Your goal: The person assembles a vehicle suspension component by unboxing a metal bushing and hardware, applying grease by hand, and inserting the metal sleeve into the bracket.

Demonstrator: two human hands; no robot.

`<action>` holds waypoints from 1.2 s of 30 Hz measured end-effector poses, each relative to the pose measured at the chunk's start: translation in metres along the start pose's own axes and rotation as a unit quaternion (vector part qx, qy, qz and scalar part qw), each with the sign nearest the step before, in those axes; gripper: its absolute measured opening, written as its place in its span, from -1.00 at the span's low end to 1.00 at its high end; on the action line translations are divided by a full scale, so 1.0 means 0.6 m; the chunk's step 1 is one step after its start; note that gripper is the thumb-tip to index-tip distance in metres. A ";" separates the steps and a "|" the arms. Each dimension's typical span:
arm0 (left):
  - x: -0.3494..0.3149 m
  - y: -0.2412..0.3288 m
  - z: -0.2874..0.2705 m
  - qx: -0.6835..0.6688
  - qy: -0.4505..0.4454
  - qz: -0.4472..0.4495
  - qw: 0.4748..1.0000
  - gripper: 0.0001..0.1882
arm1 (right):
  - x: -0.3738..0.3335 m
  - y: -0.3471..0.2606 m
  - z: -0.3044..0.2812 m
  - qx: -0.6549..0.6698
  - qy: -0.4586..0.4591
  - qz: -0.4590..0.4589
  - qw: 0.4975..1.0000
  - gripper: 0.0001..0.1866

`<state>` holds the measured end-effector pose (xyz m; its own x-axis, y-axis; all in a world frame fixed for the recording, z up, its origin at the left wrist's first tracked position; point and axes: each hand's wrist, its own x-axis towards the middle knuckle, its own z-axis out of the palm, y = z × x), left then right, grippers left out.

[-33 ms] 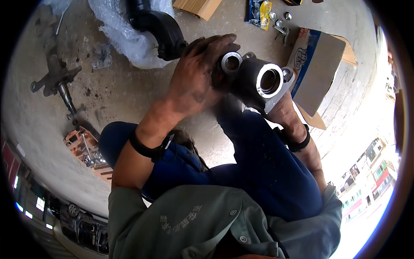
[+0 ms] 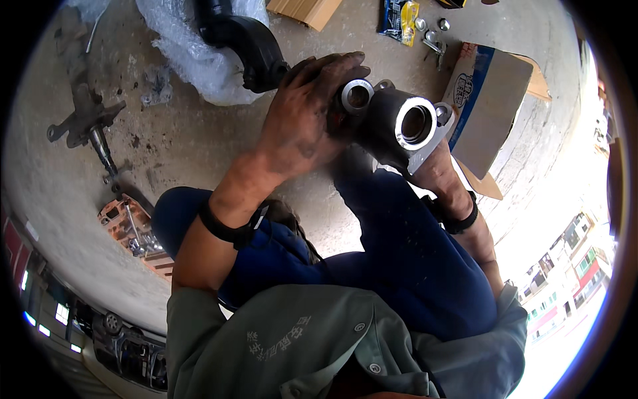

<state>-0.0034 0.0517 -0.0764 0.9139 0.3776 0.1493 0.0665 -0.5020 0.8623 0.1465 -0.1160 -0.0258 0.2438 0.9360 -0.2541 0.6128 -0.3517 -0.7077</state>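
Up in front of my knees I hold a heavy black metal casting (image 2: 389, 123) with bright machined rings around its round bores. My left hand (image 2: 302, 120) wraps its left side, fingers over the top beside the smaller bore. On the right, my right hand (image 2: 435, 166) grips the casting from behind and below; most of its fingers are hidden by the part. Just beyond my left hand, a curved black metal axle beam (image 2: 249, 53) lies on clear plastic wrap (image 2: 176, 40).
A worn spindle-shaped metal part (image 2: 90, 123) lies on the concrete floor at left. Near my left knee sits an orange tool case (image 2: 129, 219) with sockets. An open cardboard box (image 2: 492, 113) stands at right. Beyond it are small metal fittings (image 2: 435, 43) and a blue-and-yellow packet (image 2: 399, 20).
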 end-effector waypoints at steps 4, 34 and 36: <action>-0.008 0.000 0.004 0.022 -0.002 -0.016 1.000 -0.11 | 0.004 0.002 0.006 -0.011 -0.005 -0.001 1.000 -0.58; -0.024 -0.008 0.003 0.001 -0.011 -0.028 1.000 -0.20 | 0.008 -0.001 0.014 -0.004 0.022 -0.052 0.998 -0.57; -0.026 -0.007 0.003 0.000 -0.015 -0.030 0.999 -0.21 | 0.006 0.001 0.016 -0.019 0.016 -0.057 0.998 -0.59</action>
<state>-0.0171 0.0467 -0.0830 0.9199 0.3834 0.0827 0.1219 -0.4799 0.8688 0.1405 -0.1127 -0.0335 0.1938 0.9692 -0.1518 0.6661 -0.2436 -0.7049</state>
